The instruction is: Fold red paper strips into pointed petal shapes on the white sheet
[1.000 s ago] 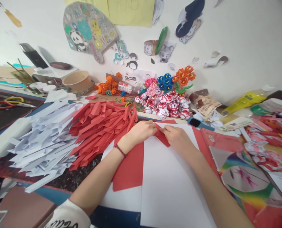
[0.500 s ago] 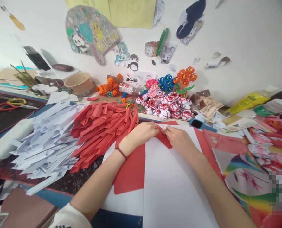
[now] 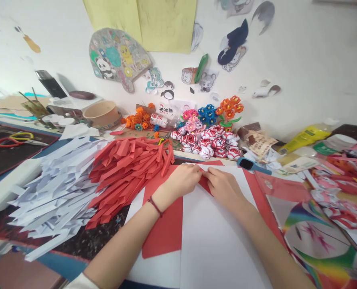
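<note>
Both my hands meet over white paper sheets point(image 3: 217, 237), pinching a small piece of red paper point(image 3: 205, 184) between them. My left hand point(image 3: 184, 178) is closed on its left end, most of which the fingers hide. My right hand point(image 3: 222, 184) grips the other side with thumb and forefinger. Under my left forearm lies a larger red paper sheet point(image 3: 163, 233). To the left is a heap of folded red paper strips point(image 3: 127, 172), and beside it a heap of folded white paper strips point(image 3: 58, 192).
Red-and-white paper flowers point(image 3: 207, 140) crowd the back edge by the wall. A blue smartwatch point(image 3: 247, 163) lies right of them. Scissors point(image 3: 19, 139) rest on a dark mat at far left. A patterned bag point(image 3: 313, 228) and a yellow bottle point(image 3: 306, 136) are on the right.
The camera has tilted up a little, so the scene sits lower. My hands have drawn slightly closer together, and less of the small red paper shows between them.
</note>
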Tool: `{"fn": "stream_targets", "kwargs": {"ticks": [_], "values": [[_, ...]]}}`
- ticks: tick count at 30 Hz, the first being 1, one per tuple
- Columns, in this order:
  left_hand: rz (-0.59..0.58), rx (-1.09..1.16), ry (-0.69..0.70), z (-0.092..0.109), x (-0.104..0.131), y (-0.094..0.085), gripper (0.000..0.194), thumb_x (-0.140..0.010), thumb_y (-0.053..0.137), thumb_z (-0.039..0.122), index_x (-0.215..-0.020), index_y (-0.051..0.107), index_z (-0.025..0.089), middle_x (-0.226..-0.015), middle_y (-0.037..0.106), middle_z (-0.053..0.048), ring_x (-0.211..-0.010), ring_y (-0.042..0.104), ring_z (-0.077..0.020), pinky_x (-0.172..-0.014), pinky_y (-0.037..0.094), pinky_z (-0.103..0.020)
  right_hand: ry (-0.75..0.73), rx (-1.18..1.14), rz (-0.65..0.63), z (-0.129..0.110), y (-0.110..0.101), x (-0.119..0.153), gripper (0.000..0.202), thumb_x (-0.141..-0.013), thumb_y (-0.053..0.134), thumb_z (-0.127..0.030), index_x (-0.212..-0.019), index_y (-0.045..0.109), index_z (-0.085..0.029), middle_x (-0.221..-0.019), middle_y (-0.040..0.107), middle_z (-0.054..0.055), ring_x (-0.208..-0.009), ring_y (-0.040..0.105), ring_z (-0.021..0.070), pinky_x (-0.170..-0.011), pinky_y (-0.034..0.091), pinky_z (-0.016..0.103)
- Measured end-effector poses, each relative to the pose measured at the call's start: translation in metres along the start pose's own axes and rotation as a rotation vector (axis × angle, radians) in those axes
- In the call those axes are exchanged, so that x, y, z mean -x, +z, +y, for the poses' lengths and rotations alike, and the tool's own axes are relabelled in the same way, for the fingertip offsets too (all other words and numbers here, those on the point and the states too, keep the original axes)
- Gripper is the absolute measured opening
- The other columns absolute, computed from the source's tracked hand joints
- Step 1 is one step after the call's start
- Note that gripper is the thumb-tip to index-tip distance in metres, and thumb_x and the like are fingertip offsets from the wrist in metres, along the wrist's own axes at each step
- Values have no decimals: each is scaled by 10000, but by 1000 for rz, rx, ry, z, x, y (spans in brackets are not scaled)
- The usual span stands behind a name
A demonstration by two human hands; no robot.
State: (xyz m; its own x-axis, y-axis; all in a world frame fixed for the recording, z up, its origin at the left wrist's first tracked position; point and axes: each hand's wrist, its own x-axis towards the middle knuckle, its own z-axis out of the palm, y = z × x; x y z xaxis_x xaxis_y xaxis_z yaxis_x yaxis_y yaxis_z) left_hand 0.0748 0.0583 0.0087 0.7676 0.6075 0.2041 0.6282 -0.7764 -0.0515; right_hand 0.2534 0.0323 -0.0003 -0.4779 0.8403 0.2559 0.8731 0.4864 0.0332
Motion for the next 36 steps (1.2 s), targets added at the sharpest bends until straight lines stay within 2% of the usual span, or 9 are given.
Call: {"fn": "stream_targets", "kwargs": {"ticks": [5, 9, 12, 15, 18, 24, 27, 32, 36], "values": [[18, 18, -116, 0, 1, -6, 185, -837, 475, 117, -839, 657, 145, -846, 653, -91, -716, 636, -215, -593, 427, -305, 149, -7, 0, 1, -1, -1, 283, -858, 491, -148, -1001, 720, -232, -806, 656, 18, -689, 602, 156, -553, 306, 299], [-9, 32, -196, -2, 3, -12, 202, -844, 482, 167, -803, 680, 157, -773, 669, -95, -686, 643, -215, -560, 393, -279, 257, -60, 11, 3, -5, 0, 290, -820, 516, -146, -966, 738, -263, -853, 702, 3, -752, 630, 169, -559, 339, 288], [-4, 29, -267, -6, 4, -12, 245, -875, 464, 221, -803, 692, 167, -724, 673, -97, -676, 646, -218, -562, 388, -272, 265, -91, 16, 5, -6, 1, 283, -802, 526, -143, -930, 745, -269, -864, 723, 0, -767, 637, 174, -575, 365, 280], [54, 65, -368, -10, 2, -8, 283, -914, 445, 281, -828, 697, 187, -729, 680, -82, -682, 644, -207, -561, 385, -261, 252, -90, 45, 5, -3, 2, 267, -798, 536, -152, -924, 740, -269, -874, 730, 2, -736, 631, 175, -571, 363, 280], [100, 162, -441, -12, -1, 0, 238, -915, 495, 336, -850, 688, 212, -751, 685, -45, -711, 639, -187, -571, 389, -246, 255, -105, 90, 3, 1, 2, 249, -813, 533, -155, -940, 720, -258, -911, 718, 2, -735, 627, 165, -579, 359, 279], [147, 228, -344, -8, -4, 9, 49, -868, 590, 223, -871, 629, 194, -916, 641, -35, -874, 598, -177, -662, 420, -251, 228, -84, 126, -4, 6, 1, 232, -936, 466, -291, -948, 691, -234, -839, 637, 22, -706, 605, 149, -570, 328, 284], [128, 232, -344, -6, -4, 10, 59, -852, 622, 225, -849, 597, 172, -928, 637, -46, -924, 574, -203, -737, 421, -292, 247, -118, 141, -3, 8, 0, 234, -952, 458, -309, -952, 680, -235, -882, 628, 17, -721, 601, 143, -578, 335, 280], [114, 282, -345, -6, -4, 9, 86, -845, 641, 231, -847, 589, 163, -883, 666, -41, -881, 582, -215, -739, 375, -318, 211, -205, 137, -1, 8, 0, 167, -934, 518, -286, -998, 664, -236, -979, 640, 5, -782, 598, 141, -617, 365, 270], [113, 384, -343, -6, -5, 5, 71, -845, 643, 236, -817, 615, 177, -836, 685, -16, -848, 605, -200, -766, 356, -321, 188, -175, 207, 1, 7, -1, 145, -896, 577, -243, -800, 680, -210, -827, 643, 8, -818, 559, 174, -669, 375, 289]]}}
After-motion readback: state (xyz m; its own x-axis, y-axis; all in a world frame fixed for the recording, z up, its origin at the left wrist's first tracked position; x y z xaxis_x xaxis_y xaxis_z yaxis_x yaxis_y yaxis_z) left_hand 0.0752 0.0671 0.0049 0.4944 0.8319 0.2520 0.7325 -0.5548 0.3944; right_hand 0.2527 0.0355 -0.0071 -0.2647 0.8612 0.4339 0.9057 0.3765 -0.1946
